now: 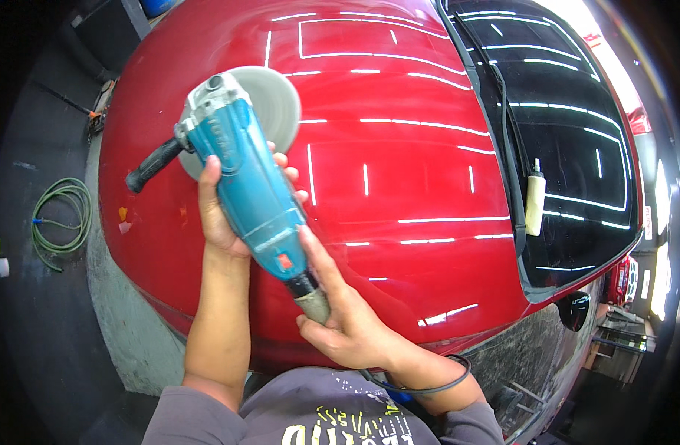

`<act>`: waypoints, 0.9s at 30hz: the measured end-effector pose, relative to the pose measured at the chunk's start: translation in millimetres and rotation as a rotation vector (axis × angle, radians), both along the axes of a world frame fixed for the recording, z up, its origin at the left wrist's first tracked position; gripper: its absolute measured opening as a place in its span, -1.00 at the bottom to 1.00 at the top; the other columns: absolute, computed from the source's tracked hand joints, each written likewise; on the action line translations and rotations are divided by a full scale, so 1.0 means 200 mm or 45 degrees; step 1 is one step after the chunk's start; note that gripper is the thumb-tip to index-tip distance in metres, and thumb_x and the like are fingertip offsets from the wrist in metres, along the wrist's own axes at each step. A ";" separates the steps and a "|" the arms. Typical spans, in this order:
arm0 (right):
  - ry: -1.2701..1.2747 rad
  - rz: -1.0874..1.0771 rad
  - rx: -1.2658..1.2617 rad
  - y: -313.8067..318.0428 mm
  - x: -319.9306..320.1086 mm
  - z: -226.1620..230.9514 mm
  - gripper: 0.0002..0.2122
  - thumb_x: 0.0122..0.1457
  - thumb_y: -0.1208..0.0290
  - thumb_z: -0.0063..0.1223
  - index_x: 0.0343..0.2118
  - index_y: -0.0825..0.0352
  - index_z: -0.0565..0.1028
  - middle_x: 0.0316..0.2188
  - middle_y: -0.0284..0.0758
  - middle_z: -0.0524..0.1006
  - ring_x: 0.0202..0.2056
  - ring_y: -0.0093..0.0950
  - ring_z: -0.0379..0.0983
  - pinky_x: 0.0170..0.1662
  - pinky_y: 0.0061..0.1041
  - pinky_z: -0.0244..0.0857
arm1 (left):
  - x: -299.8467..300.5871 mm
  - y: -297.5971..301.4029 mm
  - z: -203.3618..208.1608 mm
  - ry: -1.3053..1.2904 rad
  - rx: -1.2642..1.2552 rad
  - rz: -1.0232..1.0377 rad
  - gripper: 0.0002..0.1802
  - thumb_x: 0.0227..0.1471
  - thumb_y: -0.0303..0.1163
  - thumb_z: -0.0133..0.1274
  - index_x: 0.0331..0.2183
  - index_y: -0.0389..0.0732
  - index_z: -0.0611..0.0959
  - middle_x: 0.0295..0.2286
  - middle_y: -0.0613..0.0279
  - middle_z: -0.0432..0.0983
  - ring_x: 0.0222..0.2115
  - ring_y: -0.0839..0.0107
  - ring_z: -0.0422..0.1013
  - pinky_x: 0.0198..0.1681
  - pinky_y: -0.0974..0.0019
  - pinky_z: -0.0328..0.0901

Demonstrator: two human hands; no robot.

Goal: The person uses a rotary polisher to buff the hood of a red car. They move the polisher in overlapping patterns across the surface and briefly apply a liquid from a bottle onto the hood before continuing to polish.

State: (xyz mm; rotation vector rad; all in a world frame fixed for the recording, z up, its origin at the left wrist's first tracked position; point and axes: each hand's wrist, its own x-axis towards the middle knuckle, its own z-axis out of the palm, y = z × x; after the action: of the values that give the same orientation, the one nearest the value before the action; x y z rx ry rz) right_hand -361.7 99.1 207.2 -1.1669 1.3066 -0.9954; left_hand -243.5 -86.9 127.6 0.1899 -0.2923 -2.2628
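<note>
A teal rotary polisher [254, 196] is held above a red car hood [399, 170], tilted with its grey metal head toward the far left. Its round pale pad [277, 104] looks smeared, and I cannot tell whether it touches the paint. My left hand [225, 219] wraps around the body just behind the head, thumb on the near side and fingertips showing on the other. At the rear end, my right hand [347, 319] closes around the grip where the cord leaves. A black side handle [154, 165] sticks out to the left, with neither hand on it.
The black power cord [462, 374] loops over my right forearm. A cream bottle with a nozzle [535, 204] lies at the base of the dark windshield [577, 141], near the wiper [503, 111]. On the floor at left lies a coiled green hose [35, 230]. A side mirror [573, 310] juts out at right.
</note>
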 end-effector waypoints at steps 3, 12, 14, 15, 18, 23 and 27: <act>0.041 -0.119 -0.072 0.12 -0.04 -0.01 0.06 0.10 0.79 -0.01 0.63 0.20 -0.27 0.61 0.03 -0.07 0.57 -0.12 -0.01 0.39 -0.31 0.21 | -0.10 0.05 0.00 -0.090 -0.087 -0.133 -0.03 0.22 0.32 0.13 0.25 -0.34 0.35 -0.04 -0.10 0.51 0.02 0.01 0.59 0.07 -0.27 0.61; 0.004 -1.076 0.102 0.69 -0.35 0.12 0.13 0.07 0.73 0.04 0.62 -0.14 -0.31 -0.12 -0.19 0.48 -0.46 -0.57 0.49 -0.55 -0.59 0.46 | -1.18 0.54 0.09 0.020 -0.050 -0.854 -0.31 0.11 0.10 0.39 0.03 -0.20 0.56 -0.25 0.17 0.59 -0.31 0.34 0.61 -0.23 0.16 0.59; 0.093 -1.136 0.121 0.74 -0.35 0.13 0.11 0.15 0.69 0.12 0.62 -0.14 -0.32 -0.15 -0.19 0.49 -0.48 -0.57 0.48 -0.54 -0.58 0.47 | -1.24 0.63 0.13 0.043 -0.044 -0.892 -0.40 0.14 0.05 0.39 -0.02 -0.19 0.61 -0.27 0.20 0.60 -0.33 0.37 0.60 -0.24 0.18 0.59; 0.110 -1.146 0.111 0.76 -0.34 0.14 0.10 0.19 0.68 0.15 0.62 -0.13 -0.32 -0.16 -0.20 0.49 -0.49 -0.58 0.48 -0.55 -0.59 0.46 | -1.24 0.66 0.14 0.060 -0.037 -0.880 -0.43 0.14 0.03 0.39 -0.03 -0.19 0.63 -0.27 0.21 0.61 -0.33 0.39 0.60 -0.24 0.19 0.59; 0.257 -1.072 0.191 0.78 -0.32 0.13 0.08 0.24 0.65 0.19 0.62 -0.08 -0.34 -0.22 -0.24 0.51 -0.51 -0.59 0.46 -0.55 -0.61 0.42 | -1.18 0.65 0.12 0.064 -0.025 -0.890 -0.43 0.15 0.02 0.39 -0.02 -0.19 0.62 -0.27 0.21 0.61 -0.32 0.39 0.61 -0.24 0.21 0.59; 0.256 -0.752 0.222 0.70 -0.23 0.08 0.09 0.24 0.68 0.20 0.62 0.04 -0.36 -0.13 -0.22 0.52 -0.36 -0.57 0.44 -0.30 -0.51 0.46 | -0.77 0.50 0.03 0.004 -0.065 -0.655 -0.25 0.12 0.05 0.40 0.12 -0.24 0.51 -0.18 0.11 0.60 -0.20 0.29 0.62 -0.15 0.12 0.62; 0.379 -0.316 0.171 0.57 -0.06 0.02 0.05 0.26 0.63 0.24 0.61 0.21 -0.32 0.43 0.19 0.17 0.33 0.00 0.31 0.30 -0.13 0.31 | -0.20 0.39 0.02 -0.085 -0.048 -0.469 -0.05 0.13 0.14 0.34 0.28 -0.28 0.38 -0.09 0.01 0.58 -0.02 0.06 0.61 0.08 -0.15 0.60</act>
State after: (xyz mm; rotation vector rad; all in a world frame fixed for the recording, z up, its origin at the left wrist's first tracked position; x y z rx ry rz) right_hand -373.8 213.3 211.0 -1.0966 1.7619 -0.9156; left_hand -284.2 -7.9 131.4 0.2051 -0.4348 -2.6155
